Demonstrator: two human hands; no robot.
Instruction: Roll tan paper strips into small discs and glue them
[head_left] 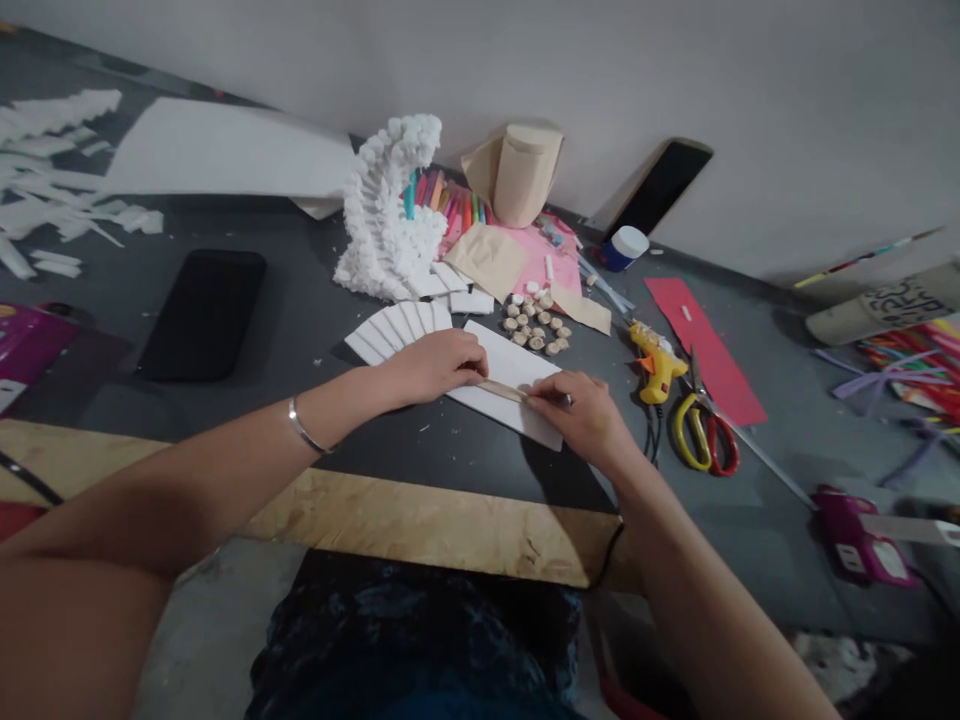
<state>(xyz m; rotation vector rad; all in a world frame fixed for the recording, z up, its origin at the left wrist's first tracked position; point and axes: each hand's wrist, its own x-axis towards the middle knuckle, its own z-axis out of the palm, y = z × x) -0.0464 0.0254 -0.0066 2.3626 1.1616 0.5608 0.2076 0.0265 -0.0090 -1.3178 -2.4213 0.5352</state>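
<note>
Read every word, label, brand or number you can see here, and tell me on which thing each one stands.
No text is readable: the dark print on the cardboard tube and the white labels on the purple packet are too small and blurred.

This looks like a craft workshop: a dark worktop (450, 460) with a plywood edge (420, 525) carries a hot glue gun (658, 362), scissors (705, 435), pipe cleaners (900, 375) and white foam cutouts (397, 330), against a bare wall (750, 90).
</note>
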